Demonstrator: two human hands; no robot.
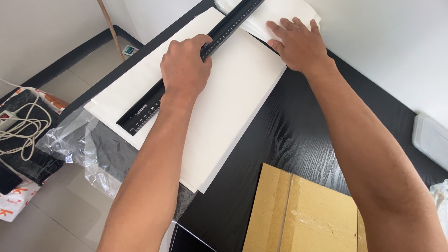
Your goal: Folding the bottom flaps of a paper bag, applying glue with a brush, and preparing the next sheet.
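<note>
A: Black woodgrain, that is the table [289, 135], and it is the biggest thing here, running out under both sets of fingers and past them on every side.

B: And on top of it?

A: A large cream sheet of paper [233, 102], lying flat beneath the left fingers and reaching across until its far edge sits just under the right fingertips. Nearer than either hand, well back from the fingers, is a brown cardboard box [303, 214], its flaps closed.

B: What are the hands doing?

A: The left hand [184, 67] is curled down over a long black ruler [196, 58], fingers bent across its top and thumb on the near side, pressing it onto the sheet. The ruler runs on diagonally past the fingers in both directions. The right hand [298, 44] lies flat and spread, palm down, gripping nothing; its fingertips rest on a smaller stack of white paper [275, 14] beyond the ruler's far end.

B: Anything off to the sides?

A: Left of the left fingers, over the table edge, crumpled clear plastic wrap [79, 140]. Further left on the floor, a coil of pale cable [21, 128]. Far right of the right fingers, a translucent plastic container [431, 137].
</note>
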